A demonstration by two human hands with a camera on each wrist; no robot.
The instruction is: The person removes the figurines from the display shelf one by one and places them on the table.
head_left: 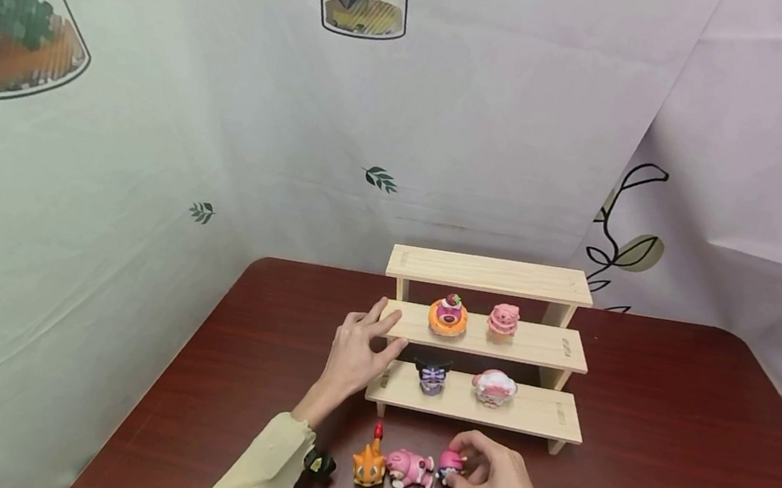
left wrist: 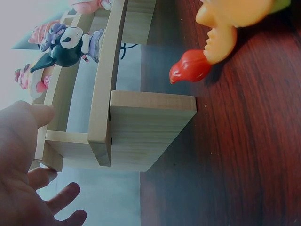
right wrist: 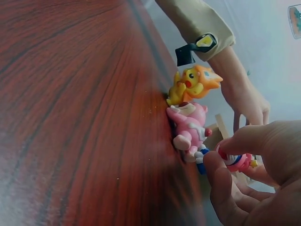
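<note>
My right hand (head_left: 495, 483) pinches a small pink-and-blue toy figurine (head_left: 451, 462) between thumb and fingers, low over the table. Beside it a pink bear figurine (head_left: 409, 468) lies on its back. To the left is an orange-hooded yellow figurine (head_left: 369, 467) with a red-tipped tail (left wrist: 190, 66). With fairly straight, spread fingers, my left hand (head_left: 355, 353) touches the left end of a three-tier wooden display shelf (head_left: 493, 274) at its middle board. On that board sit an orange ring-shaped figurine (head_left: 447, 320) and a pink one (head_left: 503, 322). The lowest board holds a black-and-purple figurine (head_left: 432, 377) and a pink-and-white one (head_left: 494, 388).
A black object with a yellow mark (head_left: 319, 463) is near the left sleeve, partly hidden by it in the head view. The dark red-brown table (head_left: 678, 456) extends to both sides of the shelf. Behind it hangs a pale cloth (head_left: 500, 125) printed with plants.
</note>
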